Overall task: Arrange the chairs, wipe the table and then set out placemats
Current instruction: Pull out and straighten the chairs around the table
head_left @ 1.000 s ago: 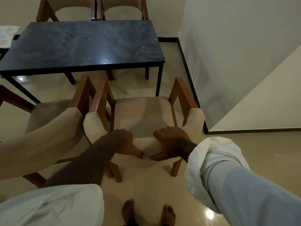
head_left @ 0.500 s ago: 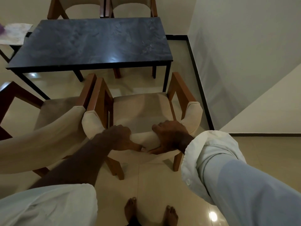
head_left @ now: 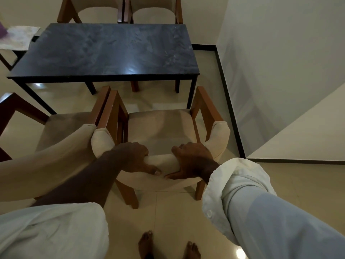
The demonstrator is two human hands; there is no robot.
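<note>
Both hands grip the padded top of the near-right chair (head_left: 164, 126): left hand (head_left: 136, 156) and right hand (head_left: 192, 161) are each clenched over the backrest. The chair stands short of the table (head_left: 112, 51), close against the left chair (head_left: 61, 131). Pushed on, its arm could scrape that chair or strike the table leg. Since a second ago, chair and table have drawn closer together.

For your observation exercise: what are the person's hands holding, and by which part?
Both the left hand and right hand grip the near right chair by the padded top of its backrest.
</note>
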